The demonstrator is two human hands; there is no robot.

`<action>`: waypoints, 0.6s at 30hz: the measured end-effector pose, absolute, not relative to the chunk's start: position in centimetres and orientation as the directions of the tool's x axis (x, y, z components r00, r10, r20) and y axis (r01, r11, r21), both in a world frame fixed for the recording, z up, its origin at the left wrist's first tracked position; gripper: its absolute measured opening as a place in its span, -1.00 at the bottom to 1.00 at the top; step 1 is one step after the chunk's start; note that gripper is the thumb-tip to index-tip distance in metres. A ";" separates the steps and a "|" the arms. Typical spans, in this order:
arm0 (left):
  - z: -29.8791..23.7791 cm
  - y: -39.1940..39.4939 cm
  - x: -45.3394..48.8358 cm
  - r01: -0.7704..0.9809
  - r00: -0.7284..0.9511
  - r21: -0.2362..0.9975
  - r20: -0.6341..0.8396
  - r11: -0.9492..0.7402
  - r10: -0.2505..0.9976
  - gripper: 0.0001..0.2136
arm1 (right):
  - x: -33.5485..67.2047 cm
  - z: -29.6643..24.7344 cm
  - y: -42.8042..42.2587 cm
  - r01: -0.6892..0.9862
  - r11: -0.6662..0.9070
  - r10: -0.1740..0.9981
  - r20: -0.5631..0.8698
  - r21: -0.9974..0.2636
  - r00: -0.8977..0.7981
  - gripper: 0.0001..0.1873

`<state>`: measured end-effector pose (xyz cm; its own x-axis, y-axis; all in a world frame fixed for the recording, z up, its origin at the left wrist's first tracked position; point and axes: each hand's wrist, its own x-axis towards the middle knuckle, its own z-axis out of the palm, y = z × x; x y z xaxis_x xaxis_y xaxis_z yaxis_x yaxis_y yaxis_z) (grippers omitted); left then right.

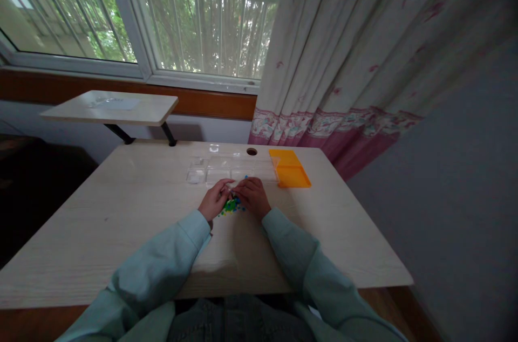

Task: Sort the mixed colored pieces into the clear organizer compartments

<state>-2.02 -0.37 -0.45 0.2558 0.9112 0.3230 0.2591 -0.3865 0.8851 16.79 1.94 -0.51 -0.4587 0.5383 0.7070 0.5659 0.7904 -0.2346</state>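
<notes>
My left hand [216,199] and my right hand [253,195] rest side by side on the pale wooden table [121,218], fingertips nearly touching. Between and under them lies a small heap of green and blue beads [231,205]. The fingers of both hands are curled down toward the beads; what they pinch, if anything, is too small to see. Just beyond the hands stand clear plastic compartment trays [210,171].
An orange tray [290,169] lies to the right of the clear trays. A round cable hole [251,151] is near the table's far edge. A small raised shelf [111,106] stands at the back left below the window. A curtain [343,61] hangs at right.
</notes>
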 end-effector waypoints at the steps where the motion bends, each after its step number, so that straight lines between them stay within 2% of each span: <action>1: -0.4 -0.4 -2.0 0.265 0.256 0.883 0.324 -0.388 0.911 -0.67 | 16.8 -0.6 2.0 0.571 0.782 0.550 0.707 -0.250 -0.444 -0.84; 4: -0.1 -0.4 -2.2 0.302 0.224 0.873 0.325 -0.383 0.919 -0.68 | 17.3 -0.7 2.7 0.641 0.698 0.627 0.706 -0.321 -0.329 -0.83; 9: 0.1 -0.3 -2.5 0.406 0.120 0.841 0.340 -0.358 0.933 -0.70 | 18.9 -1.0 3.9 0.796 0.445 0.734 0.677 -0.411 -0.060 -0.85; 12: 0.0 -0.2 -2.6 0.430 0.105 0.829 0.347 -0.357 0.932 -0.69 | 19.2 -1.2 4.2 0.835 0.370 0.756 0.654 -0.408 -0.016 -0.84; 18: -0.3 0.1 -2.7 0.477 0.098 0.805 0.351 -0.354 0.931 -0.69 | 19.1 -1.6 4.3 0.837 0.366 0.765 0.643 -0.408 -0.022 -0.83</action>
<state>-2.74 0.08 -0.27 0.0983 0.9312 0.3509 0.4772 -0.3535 0.8046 19.13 4.28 -1.56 -0.0215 0.7652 0.6434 0.8365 0.3662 -0.4076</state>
